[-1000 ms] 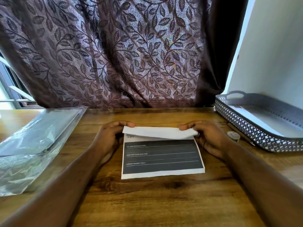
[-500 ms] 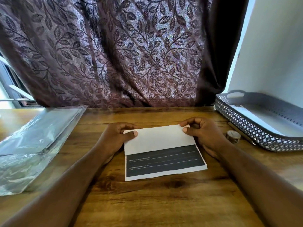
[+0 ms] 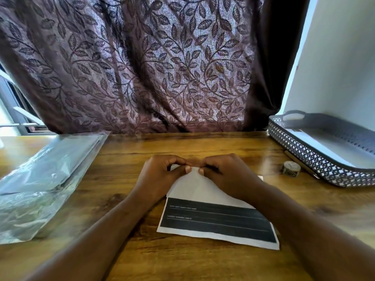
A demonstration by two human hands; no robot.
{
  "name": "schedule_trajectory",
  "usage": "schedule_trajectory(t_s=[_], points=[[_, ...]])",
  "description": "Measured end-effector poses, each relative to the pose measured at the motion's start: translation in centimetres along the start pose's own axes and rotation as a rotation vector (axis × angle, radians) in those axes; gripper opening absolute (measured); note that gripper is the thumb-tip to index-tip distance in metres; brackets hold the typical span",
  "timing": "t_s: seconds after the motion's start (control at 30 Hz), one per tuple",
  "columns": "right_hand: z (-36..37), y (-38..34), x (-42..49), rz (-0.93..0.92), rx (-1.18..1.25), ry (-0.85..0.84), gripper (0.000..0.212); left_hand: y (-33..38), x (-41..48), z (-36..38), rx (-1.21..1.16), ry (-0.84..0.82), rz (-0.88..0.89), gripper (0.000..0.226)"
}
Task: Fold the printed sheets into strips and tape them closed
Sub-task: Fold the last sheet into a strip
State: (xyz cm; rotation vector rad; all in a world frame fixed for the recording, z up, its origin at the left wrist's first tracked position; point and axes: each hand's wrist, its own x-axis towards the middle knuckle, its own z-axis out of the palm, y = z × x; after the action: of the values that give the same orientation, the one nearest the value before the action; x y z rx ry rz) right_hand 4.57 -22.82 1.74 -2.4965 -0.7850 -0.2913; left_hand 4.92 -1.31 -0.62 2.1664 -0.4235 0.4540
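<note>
A printed sheet [image 3: 215,218] lies on the wooden table [image 3: 203,264], its far part folded toward me so the white back covers the upper half and a dark printed band shows below. My left hand [image 3: 160,177] and my right hand [image 3: 229,175] meet at the middle of the far folded edge. Both have curled fingers, and the thumbs pinch the fold side by side. A small roll of tape [image 3: 290,168] stands to the right of the sheet, apart from both hands.
A grey lattice tray [image 3: 316,161] holding white sheets sits at the right, with a pen [image 3: 300,164] along its near side. A clear plastic bag [image 3: 46,179] of papers lies at the left. A leaf-patterned curtain [image 3: 142,67] hangs behind the table.
The far flap came down flat onto the sheet. Both hands slid from the outer corners to the middle of the folded edge, and the sheet turned slightly askew.
</note>
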Motion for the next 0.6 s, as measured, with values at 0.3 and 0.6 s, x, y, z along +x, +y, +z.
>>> schedule_trajectory(t_s=[0.3,0.6], points=[[-3.0,4.9,-0.2,0.195,0.043,-0.061,0.015,-2.1,0.9,-1.8,-0.075,0.071,-0.157,0.012],[-2.6,7.5,-0.9,0.340,0.509,0.026,0.007,-2.4,1.0,-1.9,-0.033,0.114,-0.195,0.003]])
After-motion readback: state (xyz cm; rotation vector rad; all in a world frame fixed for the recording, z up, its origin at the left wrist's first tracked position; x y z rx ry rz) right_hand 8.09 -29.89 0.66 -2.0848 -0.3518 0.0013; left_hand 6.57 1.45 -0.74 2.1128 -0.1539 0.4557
